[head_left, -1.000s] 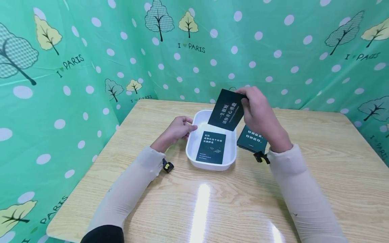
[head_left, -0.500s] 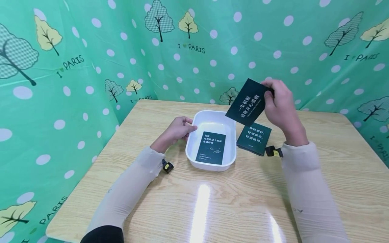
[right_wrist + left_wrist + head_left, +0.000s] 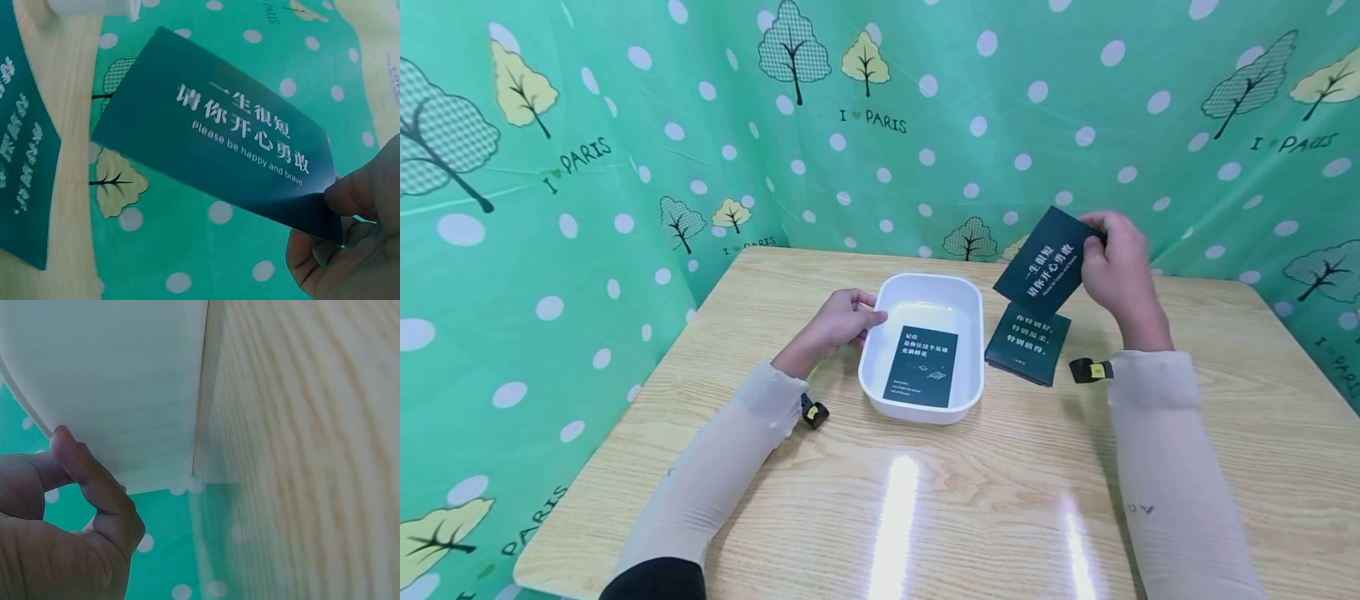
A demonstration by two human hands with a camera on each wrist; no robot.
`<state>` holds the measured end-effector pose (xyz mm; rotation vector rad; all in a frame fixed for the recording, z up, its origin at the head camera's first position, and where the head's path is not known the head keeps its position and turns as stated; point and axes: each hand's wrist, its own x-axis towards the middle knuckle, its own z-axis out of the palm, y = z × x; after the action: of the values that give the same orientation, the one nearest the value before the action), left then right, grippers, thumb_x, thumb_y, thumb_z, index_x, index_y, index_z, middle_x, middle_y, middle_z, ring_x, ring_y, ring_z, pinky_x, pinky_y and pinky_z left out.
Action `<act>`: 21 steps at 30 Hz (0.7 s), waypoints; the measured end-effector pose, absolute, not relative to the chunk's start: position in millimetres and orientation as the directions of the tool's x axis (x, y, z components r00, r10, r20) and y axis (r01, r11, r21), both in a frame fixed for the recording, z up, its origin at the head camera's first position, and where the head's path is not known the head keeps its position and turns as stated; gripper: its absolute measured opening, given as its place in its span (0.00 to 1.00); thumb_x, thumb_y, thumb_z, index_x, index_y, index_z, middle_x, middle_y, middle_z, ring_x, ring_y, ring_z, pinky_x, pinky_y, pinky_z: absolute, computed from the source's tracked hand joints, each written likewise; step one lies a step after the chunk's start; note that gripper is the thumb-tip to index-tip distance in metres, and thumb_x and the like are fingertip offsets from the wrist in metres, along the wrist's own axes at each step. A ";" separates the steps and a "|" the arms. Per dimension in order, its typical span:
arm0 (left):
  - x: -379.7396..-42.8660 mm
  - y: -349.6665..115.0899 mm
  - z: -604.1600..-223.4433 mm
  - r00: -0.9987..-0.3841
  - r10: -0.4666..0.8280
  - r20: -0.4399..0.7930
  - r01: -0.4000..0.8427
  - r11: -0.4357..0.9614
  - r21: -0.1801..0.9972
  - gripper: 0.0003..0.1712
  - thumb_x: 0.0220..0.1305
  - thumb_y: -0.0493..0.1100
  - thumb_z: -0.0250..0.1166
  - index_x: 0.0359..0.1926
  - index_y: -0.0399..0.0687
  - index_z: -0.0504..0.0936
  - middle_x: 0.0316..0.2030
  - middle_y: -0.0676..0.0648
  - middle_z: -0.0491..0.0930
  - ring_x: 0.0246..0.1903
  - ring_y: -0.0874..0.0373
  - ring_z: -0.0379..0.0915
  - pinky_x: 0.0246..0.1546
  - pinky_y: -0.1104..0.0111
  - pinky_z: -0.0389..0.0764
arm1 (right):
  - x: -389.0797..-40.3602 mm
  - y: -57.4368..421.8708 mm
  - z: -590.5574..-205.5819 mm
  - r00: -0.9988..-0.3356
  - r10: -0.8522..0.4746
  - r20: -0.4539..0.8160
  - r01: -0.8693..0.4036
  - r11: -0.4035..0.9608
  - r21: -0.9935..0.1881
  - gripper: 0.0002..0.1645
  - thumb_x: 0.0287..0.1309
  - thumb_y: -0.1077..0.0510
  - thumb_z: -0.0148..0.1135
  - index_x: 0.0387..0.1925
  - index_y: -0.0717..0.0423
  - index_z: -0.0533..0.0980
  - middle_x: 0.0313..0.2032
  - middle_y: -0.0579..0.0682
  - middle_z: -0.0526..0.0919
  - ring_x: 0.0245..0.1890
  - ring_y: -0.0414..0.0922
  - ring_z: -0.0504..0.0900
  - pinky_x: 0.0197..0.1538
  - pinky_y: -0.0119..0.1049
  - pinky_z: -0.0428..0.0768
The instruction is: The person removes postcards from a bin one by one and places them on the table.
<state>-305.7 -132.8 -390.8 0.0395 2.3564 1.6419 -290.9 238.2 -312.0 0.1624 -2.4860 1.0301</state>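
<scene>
A dark green card (image 3: 1043,260) printed with white text is pinched by its right-hand edge between the thumb and fingers of my right hand (image 3: 1122,271). It is held in the air, and in the head view it overlaps the far part of a stack of similar cards (image 3: 1028,346) on the table. My left hand (image 3: 835,325) grips the left rim of a white plastic tub (image 3: 972,379), thumb on the rim. One green card (image 3: 921,367) with a planet drawing lies flat inside the tub. In the right wrist view the held card (image 3: 219,131) faces the camera, its lettering readable.
The tub and the stack stand side by side on a light wood-grain table (image 3: 1015,492). Behind and to the left hangs a green curtain (image 3: 880,200) with white dots and trees. Each wrist wears a small black device, such as the right one's strap (image 3: 1088,370).
My right hand has carried the pinched card from above the tub rightward to above the stack, dipping slightly in the last half second. The left hand and tub stay put.
</scene>
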 end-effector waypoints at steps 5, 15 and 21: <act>-305.1 -132.2 -390.9 -0.964 0.172 -0.204 -0.132 0.356 0.925 0.19 0.65 0.41 0.66 0.53 0.40 0.72 0.38 0.37 0.78 0.21 0.57 0.72 0.19 0.69 0.77 | -296.9 245.5 -321.4 -0.924 0.069 0.376 -0.216 0.718 -0.662 0.23 0.74 0.64 0.33 0.63 0.65 0.67 0.57 0.64 0.71 0.51 0.56 0.70 0.48 0.50 0.75; -303.9 -131.6 -389.8 -0.962 0.171 -0.213 -0.138 0.368 0.919 0.18 0.65 0.41 0.66 0.52 0.41 0.72 0.37 0.38 0.78 0.22 0.57 0.72 0.21 0.68 0.78 | -309.0 252.7 -346.5 -0.978 0.000 0.207 -0.143 0.722 -0.677 0.26 0.67 0.68 0.32 0.61 0.71 0.67 0.55 0.70 0.71 0.49 0.60 0.70 0.45 0.52 0.73; -303.6 -132.1 -389.0 -0.963 0.170 -0.211 -0.137 0.366 0.921 0.19 0.65 0.41 0.66 0.53 0.41 0.72 0.36 0.38 0.78 0.22 0.57 0.71 0.21 0.68 0.77 | -312.8 252.2 -356.8 -0.993 -0.048 0.106 -0.107 0.730 -0.675 0.25 0.65 0.68 0.32 0.60 0.71 0.66 0.54 0.71 0.70 0.50 0.61 0.71 0.49 0.56 0.74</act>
<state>-303.6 -132.1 -389.0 0.0290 2.3595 1.6301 -312.8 252.2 -356.8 0.1278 -2.8459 1.1189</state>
